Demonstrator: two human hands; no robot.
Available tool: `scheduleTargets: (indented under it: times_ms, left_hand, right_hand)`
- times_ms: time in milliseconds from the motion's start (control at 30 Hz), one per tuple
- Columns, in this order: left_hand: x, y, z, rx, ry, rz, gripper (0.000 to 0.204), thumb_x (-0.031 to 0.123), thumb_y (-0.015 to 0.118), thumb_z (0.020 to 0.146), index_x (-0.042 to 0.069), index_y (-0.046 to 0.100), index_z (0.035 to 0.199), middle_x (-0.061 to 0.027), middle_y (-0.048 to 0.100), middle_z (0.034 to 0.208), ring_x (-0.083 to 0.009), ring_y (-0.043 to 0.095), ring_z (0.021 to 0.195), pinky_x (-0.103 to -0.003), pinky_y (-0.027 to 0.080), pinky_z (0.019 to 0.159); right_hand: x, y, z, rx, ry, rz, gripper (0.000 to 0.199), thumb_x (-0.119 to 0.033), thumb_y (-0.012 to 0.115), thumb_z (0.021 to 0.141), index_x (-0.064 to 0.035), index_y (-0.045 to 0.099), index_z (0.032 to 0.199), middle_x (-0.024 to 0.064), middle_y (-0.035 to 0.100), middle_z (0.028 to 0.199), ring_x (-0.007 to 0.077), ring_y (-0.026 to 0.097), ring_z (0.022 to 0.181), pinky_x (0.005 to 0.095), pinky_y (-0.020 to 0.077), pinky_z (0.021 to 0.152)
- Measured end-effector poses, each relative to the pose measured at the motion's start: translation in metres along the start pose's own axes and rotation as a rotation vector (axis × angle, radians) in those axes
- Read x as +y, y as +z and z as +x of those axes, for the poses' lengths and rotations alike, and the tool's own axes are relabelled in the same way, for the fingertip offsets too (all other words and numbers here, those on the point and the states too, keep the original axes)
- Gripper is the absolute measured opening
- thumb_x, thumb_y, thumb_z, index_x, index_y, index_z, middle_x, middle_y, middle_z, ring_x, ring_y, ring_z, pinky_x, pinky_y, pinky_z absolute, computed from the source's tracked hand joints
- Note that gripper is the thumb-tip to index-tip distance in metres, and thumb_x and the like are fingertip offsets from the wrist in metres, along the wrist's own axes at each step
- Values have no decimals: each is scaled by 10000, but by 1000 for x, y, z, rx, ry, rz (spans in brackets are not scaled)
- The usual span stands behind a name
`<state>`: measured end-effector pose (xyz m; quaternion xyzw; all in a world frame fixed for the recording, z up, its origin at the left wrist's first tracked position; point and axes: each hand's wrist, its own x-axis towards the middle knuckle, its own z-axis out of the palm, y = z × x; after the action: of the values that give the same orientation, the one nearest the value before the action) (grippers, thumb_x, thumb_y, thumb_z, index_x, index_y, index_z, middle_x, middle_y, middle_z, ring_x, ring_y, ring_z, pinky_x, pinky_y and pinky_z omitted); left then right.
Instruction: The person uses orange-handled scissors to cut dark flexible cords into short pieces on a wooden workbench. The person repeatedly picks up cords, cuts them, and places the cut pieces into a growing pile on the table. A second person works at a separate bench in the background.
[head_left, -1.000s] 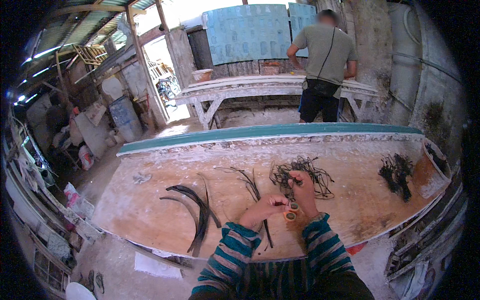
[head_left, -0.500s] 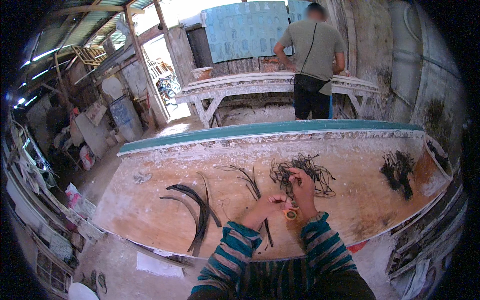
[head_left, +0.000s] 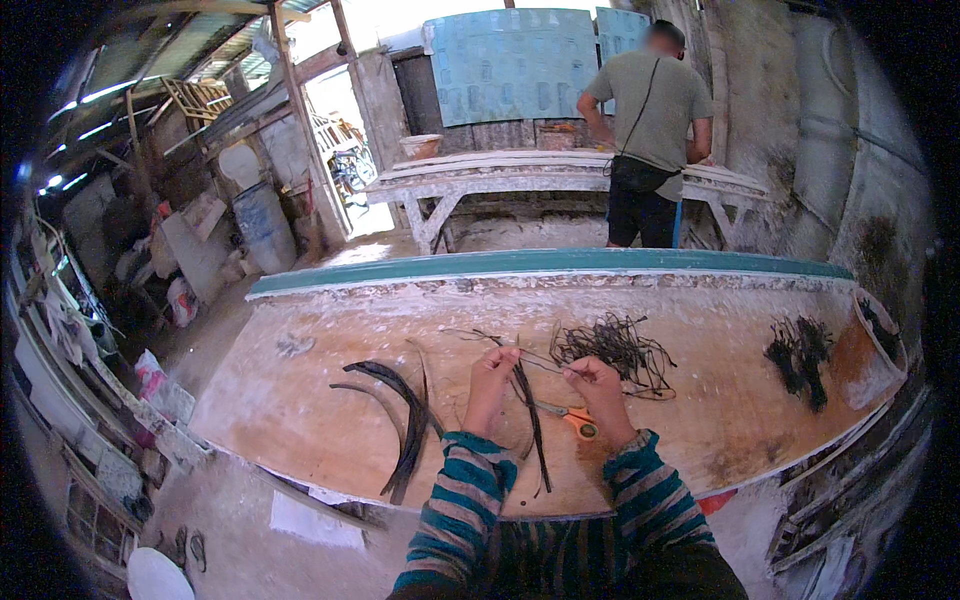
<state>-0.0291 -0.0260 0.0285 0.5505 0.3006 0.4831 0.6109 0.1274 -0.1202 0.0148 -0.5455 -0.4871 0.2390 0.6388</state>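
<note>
Both grips are pinched: left hand and right hand each have fingertips together on a thin dark strand, running nearly straight between them over the bench. We read the step in hand as holding the strand stretched; we judge the next move calls for a firm pinch at both ends. Orange-handled scissors lie unheld just left of the right hand. Narrow dark strips lie between the hands, a dark tangle beyond the right one, thicker curved strips off left. Far right, we see a dark bundle by a brown pot.
</note>
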Motion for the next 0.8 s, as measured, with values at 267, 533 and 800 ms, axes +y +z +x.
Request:
scheduleTargets:
  times_ms: [267,533,800]
  left_hand:
    - [-22,-13,12,65,30,-8,159,201,621,837,44,637,854,60,502,649,-39,383,571,-192,299,526]
    - [-29,-13,17,122,88,9,147,182,619,841,39,613,812,38,513,642,-46,410,566,-198,330,525]
    - [-41,-23,23,244,195,57,156,159,625,836,38,582,747,22,515,644,-61,429,588,-207,350,547]
  right_hand:
    - [-10,5,-5,-31,-12,-112,101,-104,657,797,-7,634,815,-8,593,731,51,507,671,205,408,606]
    - [16,17,-11,-159,13,-154,117,-115,660,785,-2,632,775,26,613,729,91,543,662,256,434,603]
    - [-3,28,-19,-216,-103,-157,131,-142,662,780,-16,633,759,50,615,678,124,553,631,295,437,582]
